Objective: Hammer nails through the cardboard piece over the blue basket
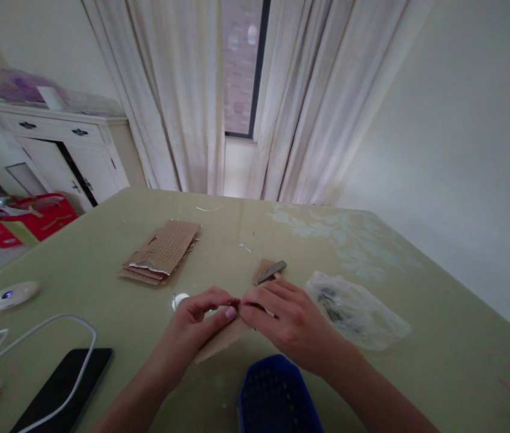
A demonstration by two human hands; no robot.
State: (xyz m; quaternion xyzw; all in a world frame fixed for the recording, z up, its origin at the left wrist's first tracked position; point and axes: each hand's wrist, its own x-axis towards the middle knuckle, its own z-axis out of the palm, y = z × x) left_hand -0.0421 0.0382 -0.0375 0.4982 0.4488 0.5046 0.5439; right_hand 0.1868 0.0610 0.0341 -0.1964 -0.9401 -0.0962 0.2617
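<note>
Both hands meet above the table, fingertips nearly touching. My left hand [198,322] pinches thumb against forefinger on something small and dark that I cannot make out. The fingers of my right hand [282,313] are closed at the same spot, and what they hold is hidden. A tan cardboard piece [222,344] shows under my hands; whether it is gripped or lies on the table I cannot tell. Just beyond the right hand, a small hammer [273,272] rests by a little square of perforated cardboard [261,270]. Nearer me stands a blue plastic basket [302,385].
Perforated brown cardboard sheets [169,246] are stacked at the left. A clear plastic bag [372,319] with small dark pieces lies right. A black phone [68,385], a white cable [95,337] and a white oval device [11,296] occupy the left side.
</note>
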